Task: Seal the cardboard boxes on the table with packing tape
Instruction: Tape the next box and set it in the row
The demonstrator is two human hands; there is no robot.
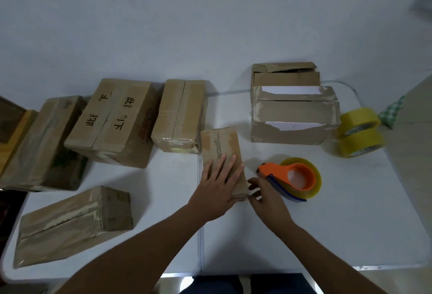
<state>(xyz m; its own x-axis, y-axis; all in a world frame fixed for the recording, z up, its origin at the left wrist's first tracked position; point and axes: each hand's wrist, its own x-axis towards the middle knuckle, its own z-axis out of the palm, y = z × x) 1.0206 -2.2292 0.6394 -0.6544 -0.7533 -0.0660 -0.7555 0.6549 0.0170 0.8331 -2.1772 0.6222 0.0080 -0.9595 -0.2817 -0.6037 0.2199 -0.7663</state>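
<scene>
We press our left hand flat, fingers straight, on the small box to steady it, while our right hand, fingers loosely curled, touches its near corner, with the tape dispenser just beyond for sealing.

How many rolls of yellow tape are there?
3: two spare rolls stacked at the table's right edge, and one in the orange dispenser beside the right hand. More may be hidden.

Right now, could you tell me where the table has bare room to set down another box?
Bare table lies near the front edge, right of the right hand and below the tape dispenser. The left is crowded with sealed boxes.
</scene>
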